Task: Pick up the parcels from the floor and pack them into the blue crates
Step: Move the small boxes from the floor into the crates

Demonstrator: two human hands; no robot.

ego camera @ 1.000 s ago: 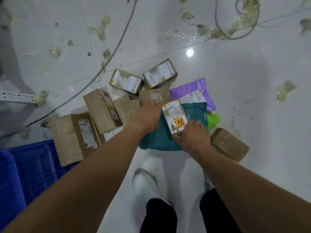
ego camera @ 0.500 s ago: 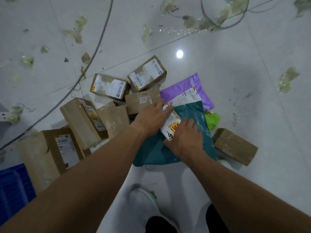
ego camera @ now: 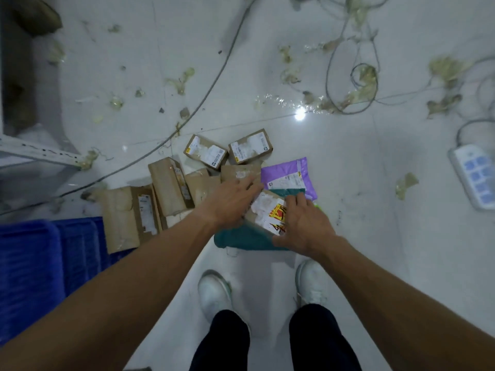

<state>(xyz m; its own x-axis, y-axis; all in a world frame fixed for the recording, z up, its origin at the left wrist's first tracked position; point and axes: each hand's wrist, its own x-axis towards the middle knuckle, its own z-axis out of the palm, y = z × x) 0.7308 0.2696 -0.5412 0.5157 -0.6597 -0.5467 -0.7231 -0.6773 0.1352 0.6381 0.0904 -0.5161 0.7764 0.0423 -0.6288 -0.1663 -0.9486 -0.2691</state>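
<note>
Parcels (ego camera: 126, 215) lie heaped on the floor (ego camera: 375, 263) just ahead of the person's feet, with the blue crate (ego camera: 40, 263) beside the heap at near left. One labelled box (ego camera: 265, 210) rests on a teal mailer (ego camera: 241, 238). The right hand (ego camera: 302, 223) curls its fingers over the box's right edge. The left hand (ego camera: 230, 202) lays fairly straight fingers against its left side. Risk: a one-sided hold may tip the box or drag the slick mailer. Beyond, a purple mailer (ego camera: 290, 178) and brown boxes (ego camera: 171, 183) crowd close; a knock could scatter them toward the cable (ego camera: 213, 84).
</note>
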